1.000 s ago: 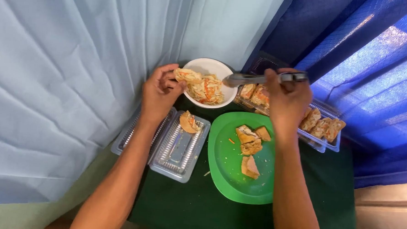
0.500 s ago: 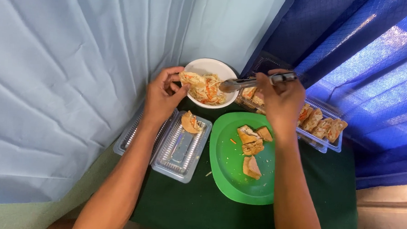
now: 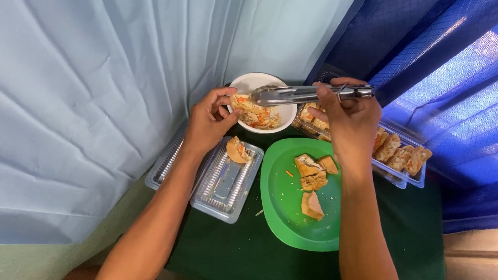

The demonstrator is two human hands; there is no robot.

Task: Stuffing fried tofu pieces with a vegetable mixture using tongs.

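Gripping metal tongs (image 3: 310, 94) with our right hand (image 3: 348, 119), tips over shredded orange-white salad; left hand (image 3: 209, 121) clasps white bowl (image 3: 261, 82) rim.

**Metal, plastic and cloth on the table**

The tongs (image 3: 310, 94) in the right hand (image 3: 347, 125) are polished metal, catching bright glints. The green plate (image 3: 283, 200) looks like smooth, slightly glossy plastic. The two clear food trays (image 3: 224, 184) are ribbed, shiny transparent plastic. The white bowl (image 3: 257, 81) has a smooth finish. Pale blue curtain (image 3: 94, 94) and dark green tablecloth (image 3: 244, 257) are matt fabric.
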